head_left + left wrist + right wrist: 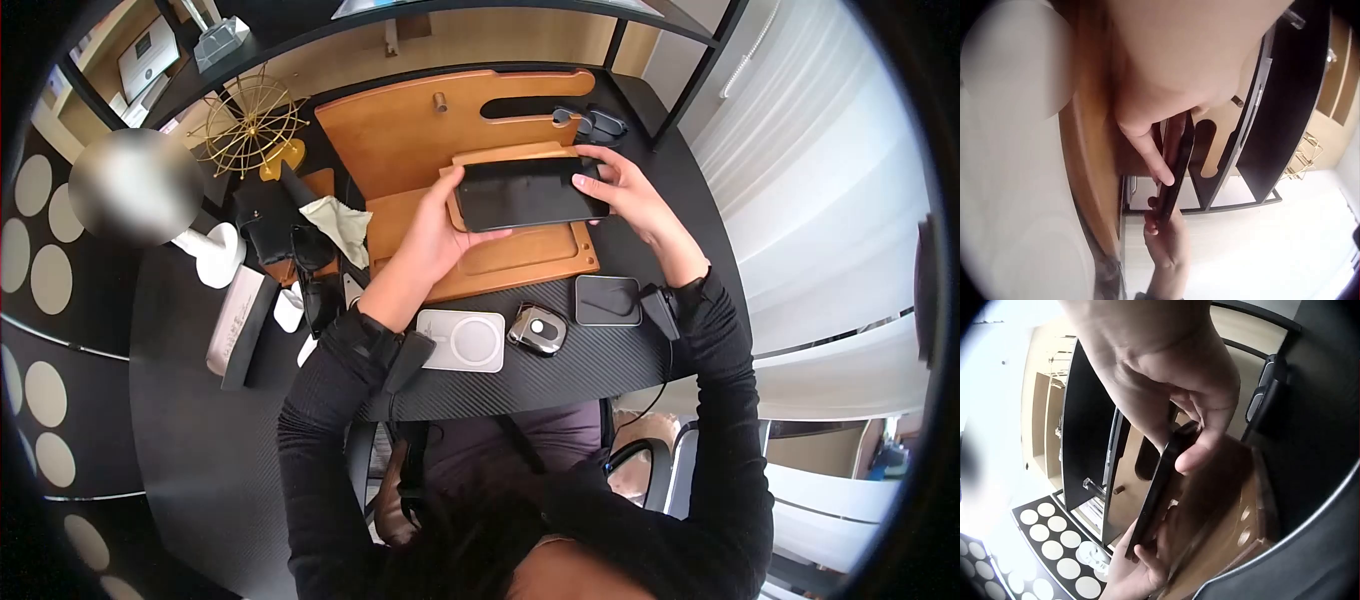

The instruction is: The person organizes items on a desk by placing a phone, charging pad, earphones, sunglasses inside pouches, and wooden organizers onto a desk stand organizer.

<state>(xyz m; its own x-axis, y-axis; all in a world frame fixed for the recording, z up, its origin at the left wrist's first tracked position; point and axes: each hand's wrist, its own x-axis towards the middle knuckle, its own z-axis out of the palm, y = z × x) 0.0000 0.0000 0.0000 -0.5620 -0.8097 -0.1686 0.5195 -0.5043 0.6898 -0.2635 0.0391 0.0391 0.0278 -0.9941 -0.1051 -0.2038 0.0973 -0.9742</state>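
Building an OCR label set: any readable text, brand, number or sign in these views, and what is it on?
None can be read.
White box left of the wooden stand: dark print on its side, too small to read.
Framed sign on the shelf: marks blurred.
Phone held by both hands: dark screen, no text.
White charger pad: ring mark only.

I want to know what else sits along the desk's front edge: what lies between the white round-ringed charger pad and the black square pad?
In the head view, a small silver-grey gadget lies between the white charger pad and the black square pad.
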